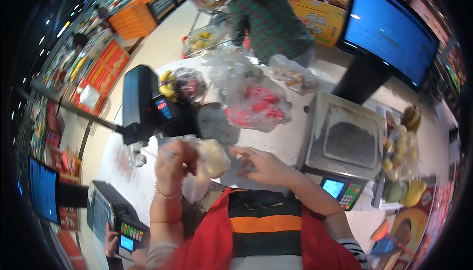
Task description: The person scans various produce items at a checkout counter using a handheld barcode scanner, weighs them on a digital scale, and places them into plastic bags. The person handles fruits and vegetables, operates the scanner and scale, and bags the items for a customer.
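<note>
My left hand [177, 163], with a bracelet at the wrist, is closed on the gathered top of a clear plastic bag. Pale yellowish produce [214, 158] sits in the bag, on the side towards my other hand; its kind is not clear. My right hand [258, 164] is a little to the right with its fingers apart, holding nothing. Beyond the hands, a clear bag with pink-red items [262, 105] lies on the white counter [255, 139]. Bananas [168, 85] and a bag of dark red fruit [190, 83] are beside the black scale display [140, 100].
A metal weighing scale [347, 140] stands at the right, with bagged yellow fruit [401, 152] and a durian [411, 118] beyond it. Across the counter a person [269, 19] leans by a shopping cart [203, 41]. Another person's hand [111, 238] touches a second scale [118, 218] at lower left.
</note>
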